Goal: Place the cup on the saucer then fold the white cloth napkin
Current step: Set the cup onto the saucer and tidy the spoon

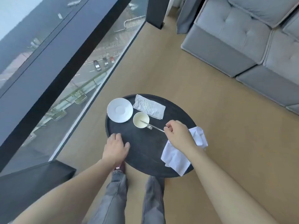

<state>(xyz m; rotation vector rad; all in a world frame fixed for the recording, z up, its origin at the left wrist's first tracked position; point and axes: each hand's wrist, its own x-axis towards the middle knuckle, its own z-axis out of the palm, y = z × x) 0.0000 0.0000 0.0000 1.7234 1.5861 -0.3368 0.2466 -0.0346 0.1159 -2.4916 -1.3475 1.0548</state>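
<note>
A white cup (141, 119) holding a pale liquid stands on the round black table (145, 146), just right of the empty white saucer (119, 109). A metal spoon (152, 126) rests with its bowl in the cup, and my right hand (177, 134) pinches the end of its handle. My left hand (115, 147) lies flat on the table's left edge, fingers apart, holding nothing. A white cloth napkin (178, 156) lies rumpled at the table's right edge, partly under my right forearm.
A crumpled white paper wrapper (149, 106) lies behind the cup. A floor-to-ceiling window (64, 70) runs along the left. A grey sofa (250, 38) stands at the back right. My legs (116, 191) are below the table, on the wooden floor.
</note>
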